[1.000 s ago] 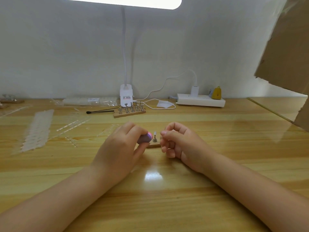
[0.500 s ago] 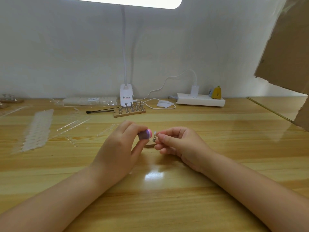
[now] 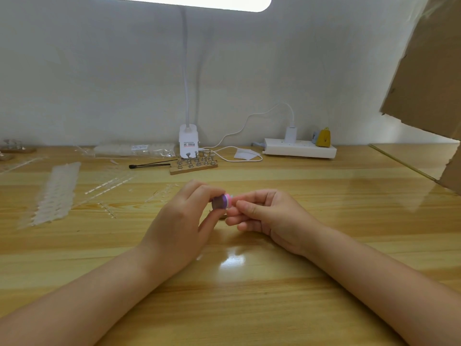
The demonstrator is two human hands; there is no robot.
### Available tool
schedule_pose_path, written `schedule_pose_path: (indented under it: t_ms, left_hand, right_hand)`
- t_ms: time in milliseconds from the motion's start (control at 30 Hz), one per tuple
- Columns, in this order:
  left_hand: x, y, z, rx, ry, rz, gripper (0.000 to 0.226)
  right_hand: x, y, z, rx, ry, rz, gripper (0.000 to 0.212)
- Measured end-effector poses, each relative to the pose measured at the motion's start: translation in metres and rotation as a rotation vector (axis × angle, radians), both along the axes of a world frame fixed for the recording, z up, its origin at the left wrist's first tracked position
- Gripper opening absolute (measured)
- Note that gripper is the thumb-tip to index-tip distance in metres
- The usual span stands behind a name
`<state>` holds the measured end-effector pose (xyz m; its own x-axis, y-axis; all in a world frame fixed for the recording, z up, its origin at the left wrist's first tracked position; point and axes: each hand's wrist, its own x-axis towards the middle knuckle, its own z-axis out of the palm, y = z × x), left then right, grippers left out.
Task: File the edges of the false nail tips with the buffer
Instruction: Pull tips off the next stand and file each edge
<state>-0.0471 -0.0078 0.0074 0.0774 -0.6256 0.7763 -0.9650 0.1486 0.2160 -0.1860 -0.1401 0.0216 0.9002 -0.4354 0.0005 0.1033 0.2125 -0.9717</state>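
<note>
Setting: pale wall behind a glossy wooden tabletop (image 3: 249, 295), lit by a clip lamp (image 3: 188, 143) whose glare lies just in front of the wrists.
Left hand: the left hand (image 3: 179, 221) pinches the buffer (image 3: 221, 202), a small purple and pink block, between thumb and curled fingers; its grip is pressed tight on the block.
Right hand: the right hand (image 3: 264, 216) has its fingers curled in a pinch right against the buffer's pink end. I judge it holds a false nail tip or its small stand, but the piece is hidden behind buffer and fingers, so I cannot tell which.
Step in hand: filing the edge of one tip.
Doing it well: keep both wrists resting on the wood for steadiness; run the buffer along the edge with short light strokes; turn the tip rather than the block to reach each side. Thin plastic will likely flex or pop out of a loose pinch, so hold it near the edge being worked.
Around: a wooden stand of metal holders (image 3: 194, 164) sits near the lamp base, a black-tipped tool (image 3: 149, 165) just left of it; strips of clear nail tips (image 3: 56, 193) lie to the left; a power strip (image 3: 299, 149) sits at the back right.
In the way: nothing lies between the hands and the work; cardboard (image 3: 429, 71) at upper right stays well apart.
</note>
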Motion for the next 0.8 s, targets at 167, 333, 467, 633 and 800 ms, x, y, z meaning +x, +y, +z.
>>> schedule_pose_path:
  t_ms: [167,333,467,633,800]
  left_hand:
    - [0.001,0.000,0.000,0.002,0.021,0.004,0.020]
    - [0.001,-0.001,0.000,-0.008,0.019,0.006,0.019]
    - [0.002,0.000,0.000,-0.013,0.014,-0.002,0.020]
    - [-0.003,0.000,0.004,-0.082,-0.032,-0.039,0.025]
    - [-0.010,0.002,0.009,-0.070,-0.261,-0.076,0.018]
  right_hand:
    - [0.000,-0.001,0.000,0.016,0.001,0.014,0.023]
    - [0.000,0.000,0.002,-0.005,0.016,-0.016,0.030]
    - [0.000,0.000,0.001,-0.028,0.016,-0.033,0.029]
    - [0.002,-0.001,-0.002,-0.049,0.005,-0.022,0.026]
    - [0.003,-0.003,-0.005,-0.119,-0.014,0.031,0.012]
